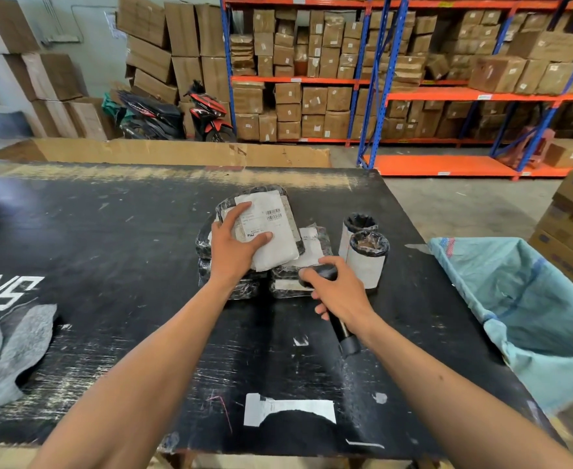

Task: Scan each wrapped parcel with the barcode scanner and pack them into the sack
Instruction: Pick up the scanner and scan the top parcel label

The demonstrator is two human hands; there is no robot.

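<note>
A pile of flat parcels wrapped in black plastic lies mid-table. My left hand [234,242] grips the top parcel [271,221], tilted up so its white label with barcodes faces me. My right hand [339,292] is closed around the handle of a black barcode scanner [341,328], whose head points at the pile. Another labelled flat parcel [307,252] sits under the lifted one. Two cylindrical parcels [366,262] stand upright just right of the pile. The light blue woven sack [529,299] hangs open at the table's right edge.
The black worn table [143,248] carries a grey cloth [14,350] at its left edge and a torn white label [288,407] near the front. Cardboard boxes [569,231] are stacked behind the sack. Shelving, boxes and a motorbike [183,113] stand beyond.
</note>
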